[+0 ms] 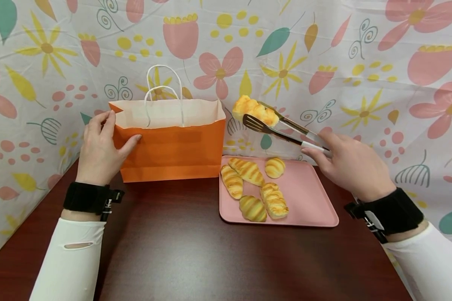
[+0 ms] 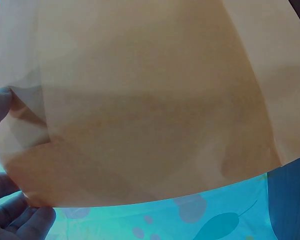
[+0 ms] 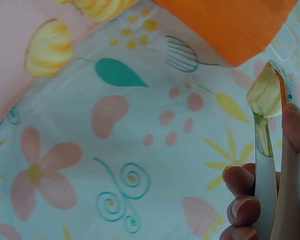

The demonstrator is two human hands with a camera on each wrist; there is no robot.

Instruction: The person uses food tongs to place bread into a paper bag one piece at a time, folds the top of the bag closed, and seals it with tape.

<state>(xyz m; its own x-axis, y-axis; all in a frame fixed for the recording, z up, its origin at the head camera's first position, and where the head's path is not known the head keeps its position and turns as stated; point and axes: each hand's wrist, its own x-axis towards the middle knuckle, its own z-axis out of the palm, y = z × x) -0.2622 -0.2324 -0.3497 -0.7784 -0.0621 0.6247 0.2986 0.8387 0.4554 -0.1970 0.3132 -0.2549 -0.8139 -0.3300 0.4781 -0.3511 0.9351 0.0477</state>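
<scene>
My left hand (image 1: 102, 146) grips the left end of an orange paper bag (image 1: 169, 152), thumb on the front face and fingers at the side edge. White rope handles (image 1: 165, 67) rise from its open top. In the left wrist view the bag's side panel (image 2: 155, 115) fills most of the picture. My right hand (image 1: 352, 167) holds tongs (image 1: 286, 137) by their white handles. Between the tong tips is a golden bread roll (image 1: 254, 109), raised in the air just right of the bag's rim. In the right wrist view the roll (image 3: 266, 92) shows partly behind the tong arms.
A pink tray (image 1: 305, 200) lies to the right of the bag on the dark wooden table (image 1: 211, 259). Several breads sit on it, among them a long striped loaf (image 1: 246, 170) and a small round bun (image 1: 275, 167). A patterned cloth (image 1: 226, 46) hangs behind.
</scene>
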